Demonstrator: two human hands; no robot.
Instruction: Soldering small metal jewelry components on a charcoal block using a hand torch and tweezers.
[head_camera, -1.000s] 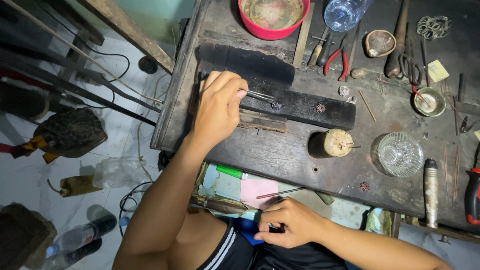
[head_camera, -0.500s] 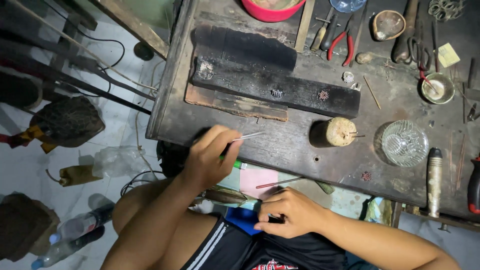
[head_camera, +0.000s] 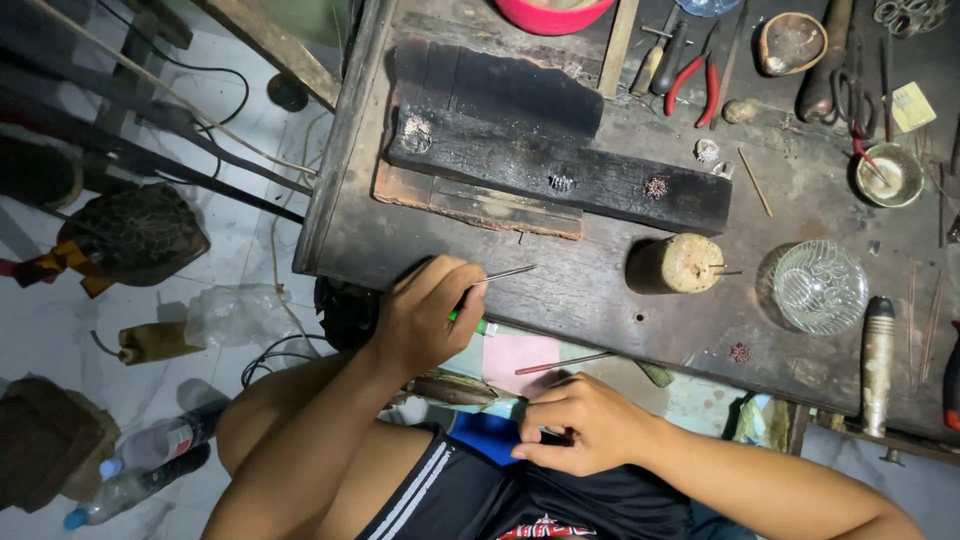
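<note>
My left hand (head_camera: 432, 312) rests at the near edge of the dark wooden workbench (head_camera: 560, 290) and grips thin metal tweezers (head_camera: 503, 273) whose tips point right over the bench. My right hand (head_camera: 588, 422) is down at my lap, fingers pinched on a small dark object against my black shorts. A charred black wooden block (head_camera: 560, 170) lies across the bench beyond the left hand, with small metal pieces on it. A short wooden stump (head_camera: 690, 264) stands to the right of the tweezers.
A glass dish (head_camera: 820, 287), red-handled pliers (head_camera: 700, 80), small metal bowls (head_camera: 888, 175), a pink bowl (head_camera: 552, 12) and hand tools crowd the back and right of the bench. Plastic bottles (head_camera: 140, 470), cables and a dark bag (head_camera: 130, 235) lie on the tiled floor at left.
My left hand has pulled back from the charred block to the near edge of the bench, still with the tweezers. The right hand has stayed at my lap.
</note>
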